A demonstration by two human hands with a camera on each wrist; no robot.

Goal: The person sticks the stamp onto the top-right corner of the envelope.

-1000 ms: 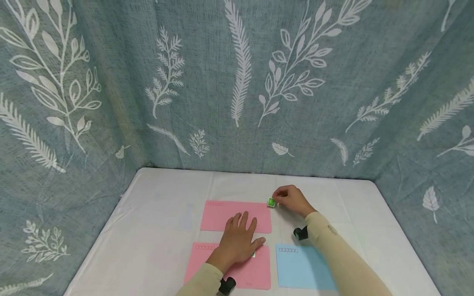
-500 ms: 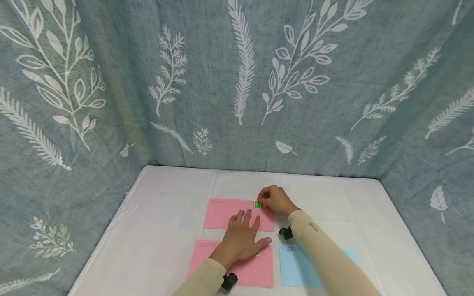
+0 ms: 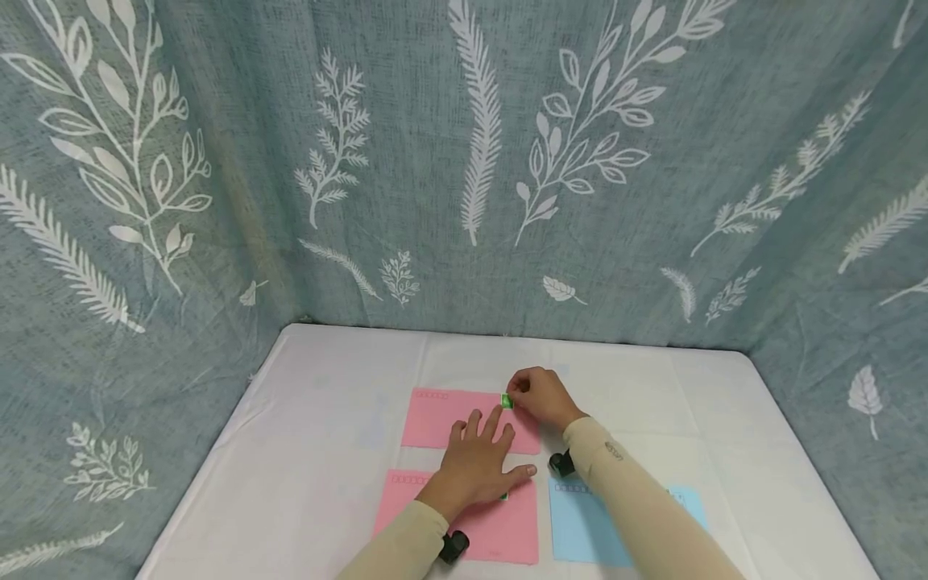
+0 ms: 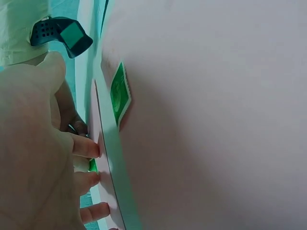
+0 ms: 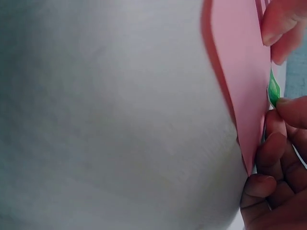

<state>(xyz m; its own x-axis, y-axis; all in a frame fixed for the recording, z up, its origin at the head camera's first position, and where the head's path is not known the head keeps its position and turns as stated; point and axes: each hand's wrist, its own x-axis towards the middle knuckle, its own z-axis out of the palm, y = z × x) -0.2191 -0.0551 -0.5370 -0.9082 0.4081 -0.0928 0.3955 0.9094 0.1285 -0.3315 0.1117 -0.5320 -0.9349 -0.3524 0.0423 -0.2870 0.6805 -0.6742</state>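
My right hand (image 3: 544,397) pinches a green postage stamp (image 3: 506,401) by its right edge, at the top right corner of the far pink envelope (image 3: 435,419). The right wrist view shows the thumb and finger on that stamp (image 5: 273,89), tilted close over the pink paper. Spread out, my left hand (image 3: 474,467) rests its fingertips on the lower part of the same envelope. Beneath its palm lies the near pink envelope (image 3: 507,532), partly hidden. This one bears another green stamp (image 4: 120,93) near its top right corner, largely covered by the left thumb in the head view.
A light blue envelope (image 3: 587,524) lies at the near right, partly under the right sleeve (image 3: 638,499). Everything rests on a white-covered table (image 3: 326,419). Behind and around it hangs a grey-green curtain (image 3: 420,161) with white leaf prints.
My right hand has moved left, bringing the stamp from the far pink envelope's right edge onto its top right corner. My left hand stays on the envelope, its fingers slightly shifted.
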